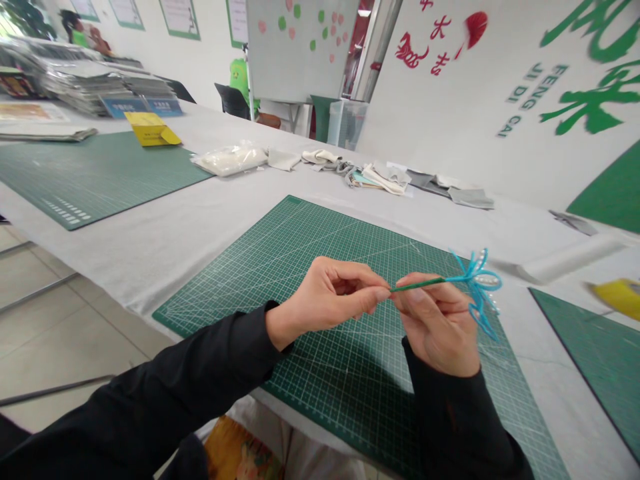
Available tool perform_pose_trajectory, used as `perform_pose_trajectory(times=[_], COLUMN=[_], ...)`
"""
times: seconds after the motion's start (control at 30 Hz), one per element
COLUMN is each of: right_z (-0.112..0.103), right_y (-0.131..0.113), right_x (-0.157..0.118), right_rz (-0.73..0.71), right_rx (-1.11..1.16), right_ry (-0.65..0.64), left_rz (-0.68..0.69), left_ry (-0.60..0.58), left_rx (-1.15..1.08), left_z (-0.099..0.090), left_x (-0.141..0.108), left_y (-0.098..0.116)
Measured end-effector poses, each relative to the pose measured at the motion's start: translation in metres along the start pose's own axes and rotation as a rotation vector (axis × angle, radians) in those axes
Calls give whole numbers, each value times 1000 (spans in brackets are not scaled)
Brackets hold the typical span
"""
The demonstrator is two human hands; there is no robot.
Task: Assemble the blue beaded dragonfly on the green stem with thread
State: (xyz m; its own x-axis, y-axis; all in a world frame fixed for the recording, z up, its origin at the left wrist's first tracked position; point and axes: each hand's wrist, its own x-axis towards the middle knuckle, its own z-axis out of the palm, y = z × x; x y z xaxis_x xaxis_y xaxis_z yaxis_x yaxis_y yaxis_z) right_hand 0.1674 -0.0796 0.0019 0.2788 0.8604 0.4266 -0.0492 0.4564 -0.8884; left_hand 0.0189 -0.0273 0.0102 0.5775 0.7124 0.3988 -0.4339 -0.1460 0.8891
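blue, fine loops dotted with pale beads make up the flower (483,280) that you have at the end of a thin green stem (419,285), out past your right fingers. your left hand (333,293) is nearly closed, thumb and forefinger pinching the stem's free end. your right hand (443,323) is closed on the stem too, thumb against fingers, nearer the flower, and your two sets of fingertips almost meet. the stem lies roughly level, tipped up a little toward the flower, and both your hands are above the gridded green cutting mat (310,240).

that mat lies on the table's pale cloth (190,230). to your left is another green mat (100,173), with a yellow folded packet (150,130) at its far edge and a stack of papers (85,83) beyond it. ahead of you, a clear plastic bag (233,160) with something white in it sits near a row of grey and cream fabric pieces (390,177). to your right, you have part of a third mat (595,360) and a yellow thing (620,297), too blurred to name. a person (80,33) is far off at the upper left.
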Motion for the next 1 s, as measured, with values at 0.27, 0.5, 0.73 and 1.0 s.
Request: perform_pose_trajectory(times=[0.27, 0.5, 0.73, 1.0], right_z=[3, 3, 3, -3], right_y=[-4, 0, -1, -1], right_x=[0, 0, 2, -2], right_rz=[18, -17, -54, -71], right_rx=[51, 28, 0, -123], right_ry=[-2, 73, 88, 5], left_rz=[41, 176, 244, -391], left_ry=[59, 95, 131, -157], left_rx=[91, 329, 398, -264], left_z=[2, 4, 7, -8], left_x=[-1, -4, -5, 1], left_y=[-1, 0, 2, -1])
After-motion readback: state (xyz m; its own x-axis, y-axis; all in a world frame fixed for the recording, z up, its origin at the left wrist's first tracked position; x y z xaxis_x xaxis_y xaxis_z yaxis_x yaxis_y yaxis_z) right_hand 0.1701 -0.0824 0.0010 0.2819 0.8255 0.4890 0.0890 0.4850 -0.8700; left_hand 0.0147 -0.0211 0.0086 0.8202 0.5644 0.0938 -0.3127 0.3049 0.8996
